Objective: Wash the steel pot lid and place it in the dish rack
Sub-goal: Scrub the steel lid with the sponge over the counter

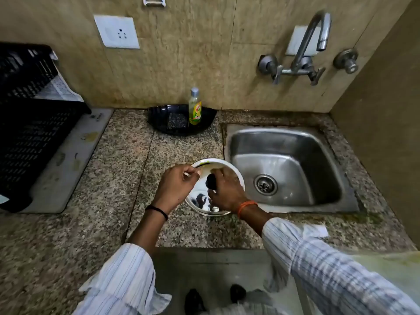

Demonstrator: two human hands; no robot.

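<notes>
The round steel pot lid (202, 202) lies on the granite counter just left of the sink, with a black knob (210, 181) at its centre and yellowish-green residue along its far rim. My right hand (226, 189) rests on the lid with fingers curled around the knob. My left hand (176, 186) grips the lid's left rim between thumb and fingers. The black plastic dish rack (29, 133) stands at the far left on a pale mat.
The steel sink (288, 164) with its drain is to the right, and a wall tap (313, 42) hangs above it. A black tray (163, 119) at the wall holds a scrub pad (177, 121) and a dish soap bottle (194, 108).
</notes>
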